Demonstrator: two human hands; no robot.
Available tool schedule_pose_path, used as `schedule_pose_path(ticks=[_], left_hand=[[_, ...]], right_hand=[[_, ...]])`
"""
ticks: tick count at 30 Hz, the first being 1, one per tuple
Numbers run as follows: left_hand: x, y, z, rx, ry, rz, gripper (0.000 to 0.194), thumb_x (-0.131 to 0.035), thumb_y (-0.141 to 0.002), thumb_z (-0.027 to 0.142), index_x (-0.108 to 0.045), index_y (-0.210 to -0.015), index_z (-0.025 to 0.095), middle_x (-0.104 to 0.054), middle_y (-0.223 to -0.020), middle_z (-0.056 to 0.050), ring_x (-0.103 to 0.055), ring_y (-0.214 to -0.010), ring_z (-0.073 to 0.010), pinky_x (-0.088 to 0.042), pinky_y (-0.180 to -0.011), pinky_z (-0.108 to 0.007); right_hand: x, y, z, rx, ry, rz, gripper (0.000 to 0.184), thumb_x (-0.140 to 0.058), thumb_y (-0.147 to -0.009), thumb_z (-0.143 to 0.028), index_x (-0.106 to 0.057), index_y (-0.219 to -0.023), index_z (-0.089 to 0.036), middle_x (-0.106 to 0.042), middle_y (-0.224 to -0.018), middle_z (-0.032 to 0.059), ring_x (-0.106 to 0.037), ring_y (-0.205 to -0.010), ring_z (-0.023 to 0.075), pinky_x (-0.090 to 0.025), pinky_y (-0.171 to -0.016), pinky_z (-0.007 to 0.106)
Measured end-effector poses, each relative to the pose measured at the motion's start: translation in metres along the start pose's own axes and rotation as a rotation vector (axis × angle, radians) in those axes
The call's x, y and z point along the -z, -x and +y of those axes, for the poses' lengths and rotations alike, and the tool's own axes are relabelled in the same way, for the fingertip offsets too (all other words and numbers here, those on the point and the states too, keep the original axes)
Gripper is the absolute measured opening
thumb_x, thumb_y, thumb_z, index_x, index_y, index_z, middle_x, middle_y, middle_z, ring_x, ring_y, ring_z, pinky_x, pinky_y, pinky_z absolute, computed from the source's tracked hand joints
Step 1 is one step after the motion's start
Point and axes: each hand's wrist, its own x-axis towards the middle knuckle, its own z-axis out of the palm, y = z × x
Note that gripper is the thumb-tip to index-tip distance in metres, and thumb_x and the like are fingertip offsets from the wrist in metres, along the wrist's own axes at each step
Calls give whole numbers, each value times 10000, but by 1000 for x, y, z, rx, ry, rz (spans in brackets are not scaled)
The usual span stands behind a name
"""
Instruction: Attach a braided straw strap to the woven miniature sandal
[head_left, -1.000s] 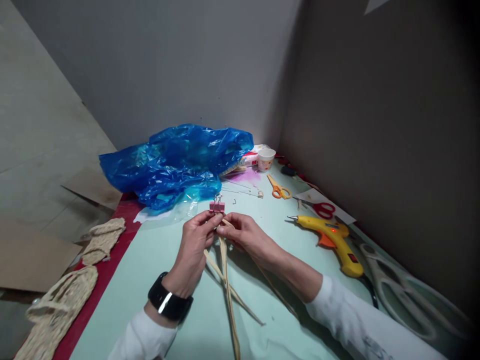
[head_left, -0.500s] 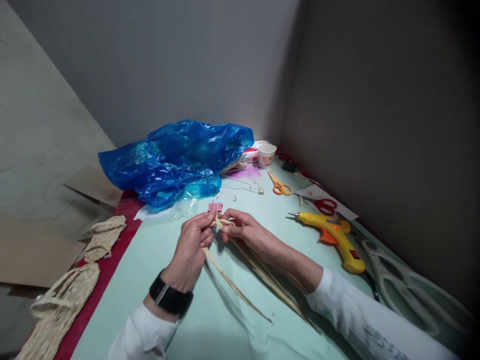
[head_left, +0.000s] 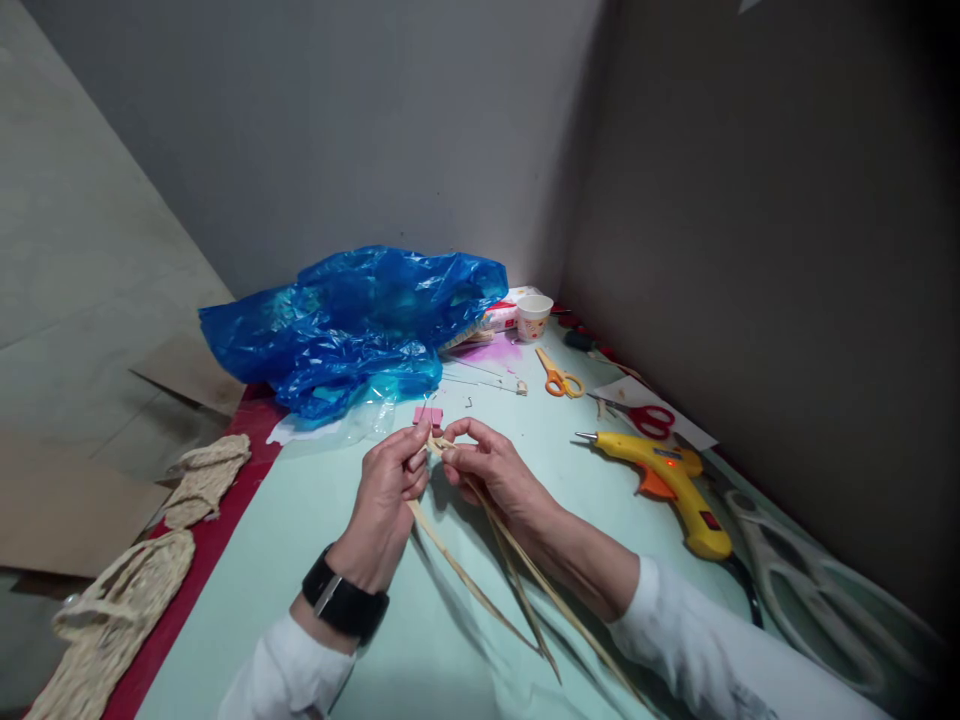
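Note:
My left hand [head_left: 394,470] pinches pale straw strips [head_left: 480,600] near their upper ends, thumb on top. Close beside it on the right, my right hand [head_left: 487,465] has its thumb and forefinger closed on the same strips where they cross. Their long loose ends trail toward me over the pale green table cover. A small pink piece [head_left: 427,415] shows just beyond my left fingertips, with thin wires rising by it; whether it touches the strips I cannot tell.
A yellow glue gun [head_left: 667,480] lies right, near red-handled scissors [head_left: 651,420], orange scissors [head_left: 556,375] and large grey scissors [head_left: 806,590]. At the back are a blue plastic bag [head_left: 360,325] and a paper cup [head_left: 534,318]. Woven straw pieces [head_left: 124,620] line the left edge.
The straw loop between my fingertips has been drawn smaller. The trailing strips on the right have spread apart, one swinging toward the left strip. Both hands stay at nearly the same place.

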Motion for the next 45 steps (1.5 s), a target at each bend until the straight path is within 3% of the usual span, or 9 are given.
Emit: schedule_pose_path(ticks=[7, 13, 17, 20, 23, 27, 36, 45], left_hand=[[-1, 3, -1, -21, -33, 28, 250, -782, -720, 307, -612, -704, 124, -296, -477, 123, -167, -368, 1, -131, -345, -146], [-2, 5, -1, -56, -63, 71, 230, -783, -715, 295, -662, -754, 104, -250, -482, 129, -151, -393, -8, -133, -363, -152], [-5, 9, -1, -97, -83, 120, 258, -800, -695, 321, -653, -729, 112, -283, -487, 121, -159, -405, -12, -124, -374, -165], [-6, 13, -2, -127, -118, 162, 268, -807, -687, 327, -668, -724, 101, -294, -477, 120, -171, -412, -14, -118, -384, -168], [-7, 14, -6, -162, -149, 205, 277, -795, -696, 349, -686, -727, 96, -323, -476, 110, -202, -427, -20, -134, -397, -169], [-8, 12, -10, -193, -175, 247, 287, -807, -664, 355, -698, -730, 98, -529, -598, 35, -361, -507, -42, -225, -438, -172], [-6, 7, -10, -232, -243, 245, 334, -807, -665, 442, -651, -679, 147, -521, -609, 50, -374, -536, -73, -269, -481, -211], [-6, 6, -14, -263, -290, 274, 353, -775, -696, 477, -622, -677, 159, -459, -589, 68, -320, -532, -82, -273, -502, -227]], right_hand=[[6, -5, 2, -47, 6, -20, 155, -660, -667, -266, -566, -738, -166, -512, -564, -43, -334, -432, 68, -230, -401, 217], [6, -4, 4, 61, 262, -52, 210, -583, -824, -372, -609, -852, -165, -525, -617, -31, -311, -443, 78, -248, -430, 233], [3, 3, -1, 256, 609, -58, 191, -495, -871, -206, -671, -943, -193, -593, -710, -1, -456, -599, 132, -350, -608, 278], [-2, 13, -2, 360, 881, -53, 281, -488, -830, -80, -681, -998, -196, -635, -828, 51, -499, -732, 189, -339, -703, 331], [-8, 22, 4, 450, 1289, -33, 359, -461, -836, -42, -622, -1131, -168, -631, -897, 93, -508, -765, 222, -328, -635, 329], [-15, 28, 15, 597, 1892, 5, 290, -430, -889, -48, -543, -1147, -117, -625, -922, 108, -529, -751, 236, -336, -521, 321], [-24, 35, 16, 672, 2096, 118, 342, -469, -859, -46, -519, -1195, -83, -606, -931, 114, -548, -790, 238, -427, -543, 323], [-29, 38, 26, 674, 2138, 117, 192, -458, -844, -36, -579, -971, -113, -567, -836, 82, -536, -750, 234, -449, -585, 342]])
